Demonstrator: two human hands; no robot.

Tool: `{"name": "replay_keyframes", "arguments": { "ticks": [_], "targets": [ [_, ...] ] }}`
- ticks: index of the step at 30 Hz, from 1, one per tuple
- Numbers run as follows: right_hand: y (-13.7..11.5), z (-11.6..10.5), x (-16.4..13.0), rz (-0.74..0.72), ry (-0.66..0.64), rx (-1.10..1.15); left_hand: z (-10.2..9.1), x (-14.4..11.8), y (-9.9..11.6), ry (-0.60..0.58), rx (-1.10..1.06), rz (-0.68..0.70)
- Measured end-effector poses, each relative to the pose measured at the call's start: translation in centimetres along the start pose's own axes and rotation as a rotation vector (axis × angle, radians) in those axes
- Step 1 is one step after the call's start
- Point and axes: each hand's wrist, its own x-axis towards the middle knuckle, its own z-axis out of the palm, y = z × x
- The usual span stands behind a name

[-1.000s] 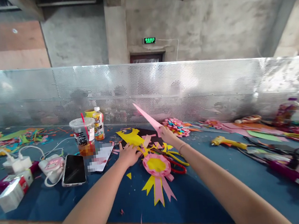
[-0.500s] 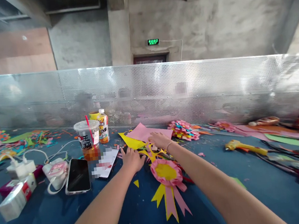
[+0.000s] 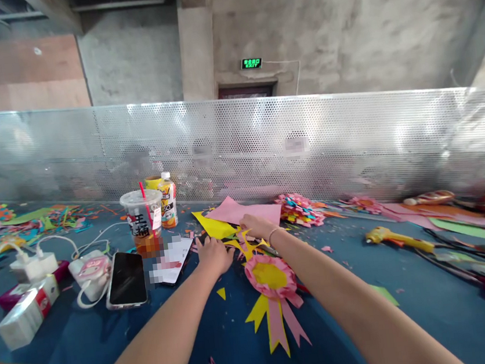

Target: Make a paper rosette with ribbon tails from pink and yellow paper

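Note:
My left hand (image 3: pixel 214 255) lies on the blue table with its fingers spread, holding nothing, close to the corner of a white-screened phone (image 3: pixel 176 262). My right hand (image 3: pixel 257 227) reaches over yellow paper scraps (image 3: pixel 249 247) with its fingers loosely stretched, their tips near a pink paper sheet (image 3: pixel 243 212). A yellow paper sheet (image 3: pixel 213 226) lies partly under the pink one, beyond my left hand. Nearer me sits a paper rosette (image 3: pixel 271 278) with a pleated pink rim, a yellow centre and pink and yellow ribbon tails. Part of the scraps is hidden by my right hand.
A drink cup with red straw (image 3: pixel 142 222) and a bottle (image 3: pixel 168 202) stand at the left. A black-screened phone (image 3: pixel 126 280) and chargers (image 3: pixel 33 267) are further left. A yellow glue gun (image 3: pixel 398 239) lies right. A perforated metal screen (image 3: pixel 330 143) closes off the back.
My right hand has shifted slightly over the scraps. My left hand stays in nearly the same place, its fingers more spread. The camera view has tilted a little.

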Motion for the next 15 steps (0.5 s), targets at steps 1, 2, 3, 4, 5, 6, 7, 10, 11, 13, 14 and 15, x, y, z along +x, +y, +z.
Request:
{"name": "replay_keyframes", "arguments": {
  "ticks": [1, 2, 3, 4, 5, 6, 7, 10, 11, 13, 14, 15],
  "targets": [
    [-0.1, 0.3, 0.1, 0.025, 0.008, -0.004, -0.1, 0.0, 0.0, -0.009, -0.003, 0.003],
    [-0.2, 0.5, 0.2, 0.056, 0.013, -0.008, -0.1, 0.0, 0.0, -0.019, -0.005, 0.005],
    [-0.1, 0.7, 0.4, 0.088, 0.011, -0.008, -0.2, 0.0, -0.1, -0.03, -0.007, 0.007],
    [0.1, 0.8, 0.6, 0.114, 0.0, -0.004, -0.2, 0.0, -0.1, -0.04, -0.008, 0.008],
    [0.3, 1.0, 0.8, 0.134, -0.018, 0.004, -0.2, 0.0, -0.1, -0.047, -0.007, 0.009],
    [0.6, 1.1, 1.0, 0.151, -0.036, 0.015, -0.2, 0.0, -0.1, -0.051, -0.005, 0.01],
    [0.8, 1.2, 1.2, 0.166, -0.049, 0.028, -0.2, 0.1, -0.1, -0.053, -0.004, 0.011],
    [1.3, 1.5, 1.6, 0.211, -0.044, 0.076, -0.2, 0.1, -0.1, -0.051, -0.007, 0.013],
    [1.3, 1.6, 1.7, 0.221, -0.032, 0.097, -0.2, 0.1, -0.1, -0.05, -0.009, 0.012],
    [1.3, 1.8, 1.8, 0.226, 0.007, 0.146, -0.1, 0.1, -0.2, -0.052, -0.01, 0.01],
    [1.3, 1.9, 1.8, 0.222, 0.035, 0.173, -0.1, 0.1, -0.2, -0.053, -0.009, 0.009],
    [1.3, 1.9, 1.9, 0.213, 0.076, 0.205, -0.2, 0.1, -0.2, -0.056, -0.008, 0.01]
  ]
}}
